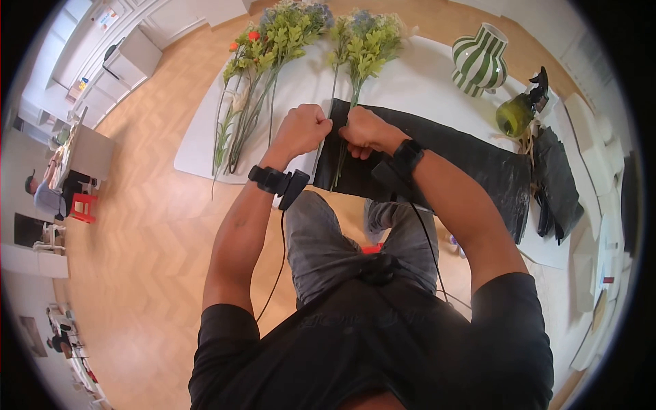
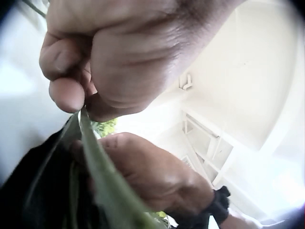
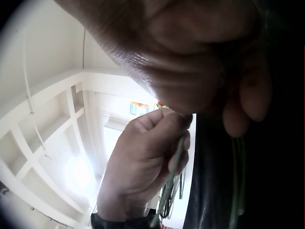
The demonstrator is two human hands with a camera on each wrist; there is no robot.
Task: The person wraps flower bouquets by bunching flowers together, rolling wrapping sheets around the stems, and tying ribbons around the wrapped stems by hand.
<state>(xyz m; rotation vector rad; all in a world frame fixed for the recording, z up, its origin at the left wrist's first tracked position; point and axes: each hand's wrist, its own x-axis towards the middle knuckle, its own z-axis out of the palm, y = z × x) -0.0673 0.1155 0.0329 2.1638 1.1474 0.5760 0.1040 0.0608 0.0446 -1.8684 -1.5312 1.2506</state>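
Green stems gripped in right hand, presumably against splaying; left hand, at its nine o'clock, pinches single stem apart

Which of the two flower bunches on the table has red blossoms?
The left bunch, lying on the white table; the right bunch, held by the right hand, shows no red.

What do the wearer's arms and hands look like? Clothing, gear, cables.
Left hand and right hand are ungloved. Forearms are bare, below short black sleeves. Each arm has a black wrist strap with a boxy black module; a thin dark cable runs along each side. No readable markings on the straps.
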